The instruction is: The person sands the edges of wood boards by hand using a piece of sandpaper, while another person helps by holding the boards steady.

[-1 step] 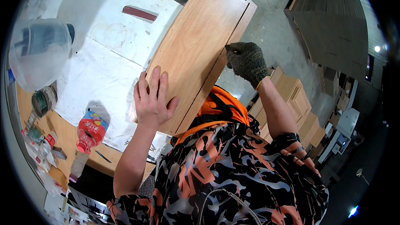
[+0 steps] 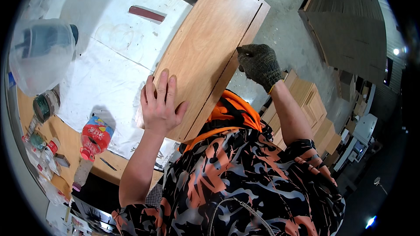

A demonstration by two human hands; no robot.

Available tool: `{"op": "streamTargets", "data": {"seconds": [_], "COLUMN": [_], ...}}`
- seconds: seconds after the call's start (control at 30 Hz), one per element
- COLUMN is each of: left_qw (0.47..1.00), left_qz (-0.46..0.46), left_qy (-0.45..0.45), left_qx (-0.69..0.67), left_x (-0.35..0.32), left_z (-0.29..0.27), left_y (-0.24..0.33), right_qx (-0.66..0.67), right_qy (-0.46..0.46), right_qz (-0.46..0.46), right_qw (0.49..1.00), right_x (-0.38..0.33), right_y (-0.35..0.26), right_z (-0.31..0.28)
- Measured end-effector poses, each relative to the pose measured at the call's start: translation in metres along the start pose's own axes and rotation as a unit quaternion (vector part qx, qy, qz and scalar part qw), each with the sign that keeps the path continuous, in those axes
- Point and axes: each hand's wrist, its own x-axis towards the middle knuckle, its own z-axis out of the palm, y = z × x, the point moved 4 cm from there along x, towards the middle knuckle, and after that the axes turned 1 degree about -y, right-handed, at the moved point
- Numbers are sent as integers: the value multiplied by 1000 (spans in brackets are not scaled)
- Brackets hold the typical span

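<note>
A long light-brown wooden board [image 2: 199, 43] lies aslant before me, with a dark narrow groove running along its right side. My bare left hand [image 2: 159, 105] rests flat on the lower left of the board, fingers stretched out. On the right side my right hand [image 2: 260, 63], in a dark grey knitted glove, is closed, its fingertips at the groove. Whatever its curled fingers hold, if anything, is hidden. A dark red sanding-block-like bar [image 2: 146, 14] lies on the white-covered table [image 2: 109, 61] left of the board.
To the left stand a large translucent plastic container [image 2: 41, 57], a bottle with a red label [image 2: 95, 136], and a glass jar [image 2: 42, 107]. Wooden panels [image 2: 306, 100] are stacked low on the right. A big dark panel stack [image 2: 348, 30] stands beyond them. Orange cloth [image 2: 240, 109] hangs at my waist.
</note>
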Motion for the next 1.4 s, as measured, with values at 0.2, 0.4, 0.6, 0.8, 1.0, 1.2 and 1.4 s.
{"op": "streamTargets", "data": {"seconds": [0.2, 0.4, 0.6, 0.8, 1.0, 1.2, 1.4], "left_qw": [1000, 1000, 1000, 1000, 1000, 1000, 1000], "left_qz": [-4, -13, -13, -14, -14, -13, -15], "left_qy": [-8, -12, -22, -14, -10, -13, -12], "left_qx": [6, 3, -8, -11, -7, 1, 7], "left_x": [1, 0, 1, 1, 1, 0, 1], "left_z": [0, 3, 0, 0, 0, 0, -2], "left_y": [1, 0, 1, 0, 0, 1, 2], "right_qx": [-157, -167, -116, -57, -96, -168, -147], "right_qy": [22, 31, -2, -19, 5, 38, 28], "right_qz": [-97, -106, -7, 38, -57, -138, -126], "right_qw": [983, 980, 993, 997, 994, 975, 981], "right_x": [5, 2, -7, -12, -12, -30, -49], "right_y": [3, 0, -14, -16, 8, 4, 1], "right_z": [10, 13, 13, 15, 28, 42, 58]}}
